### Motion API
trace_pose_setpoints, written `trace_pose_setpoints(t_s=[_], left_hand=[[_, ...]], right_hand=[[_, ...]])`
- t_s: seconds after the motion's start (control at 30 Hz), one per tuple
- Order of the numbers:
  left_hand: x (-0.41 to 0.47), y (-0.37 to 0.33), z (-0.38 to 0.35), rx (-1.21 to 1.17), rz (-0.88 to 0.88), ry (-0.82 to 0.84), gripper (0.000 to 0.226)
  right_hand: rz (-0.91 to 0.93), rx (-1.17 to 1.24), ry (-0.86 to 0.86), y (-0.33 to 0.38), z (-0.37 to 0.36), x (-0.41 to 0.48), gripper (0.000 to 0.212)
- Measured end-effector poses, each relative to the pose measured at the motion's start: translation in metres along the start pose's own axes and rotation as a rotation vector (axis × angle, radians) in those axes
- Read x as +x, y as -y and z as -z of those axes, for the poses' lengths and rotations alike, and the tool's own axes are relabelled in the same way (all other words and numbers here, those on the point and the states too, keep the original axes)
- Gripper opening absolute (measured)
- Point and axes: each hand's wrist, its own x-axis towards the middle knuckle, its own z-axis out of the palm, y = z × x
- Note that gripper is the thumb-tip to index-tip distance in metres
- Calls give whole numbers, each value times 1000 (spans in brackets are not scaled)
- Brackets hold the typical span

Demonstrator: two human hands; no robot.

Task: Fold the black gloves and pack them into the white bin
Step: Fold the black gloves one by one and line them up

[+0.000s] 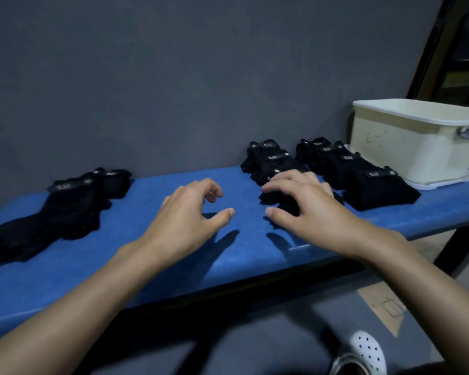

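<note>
Unfolded black gloves [65,212] lie in a loose pile at the left of the blue table [146,266]. Two rows of folded black gloves [363,180] sit at the right, near the white bin [406,147]. My right hand [303,209] rests on a folded black glove [279,201] at the front of the nearer row, with fingers and thumb curled round it. My left hand [190,215] hovers over bare table just left of it, its fingers loosely curled and holding nothing.
A dark grey wall stands right behind the table. The white bin sits on a flat white lid [444,182] at the table's far right end. Below the front edge I see the floor and a white perforated shoe [366,353].
</note>
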Motion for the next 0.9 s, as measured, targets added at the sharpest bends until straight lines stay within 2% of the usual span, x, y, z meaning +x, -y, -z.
trace_pose_setpoints(t_s=[0.3, 0.47, 0.63, 0.9], left_hand=[[-29, 93, 97, 194, 135, -85, 16], [-38, 146, 135, 251, 251, -192, 13], [-42, 189, 150, 343, 364, -139, 22], [-39, 213, 152, 316, 445, -57, 31]], right_hand=[[154, 197, 166, 97, -63, 65, 32], [168, 327, 302, 145, -112, 103, 32], [139, 394, 353, 177, -152, 134, 34], [155, 400, 357, 191, -189, 156, 33]])
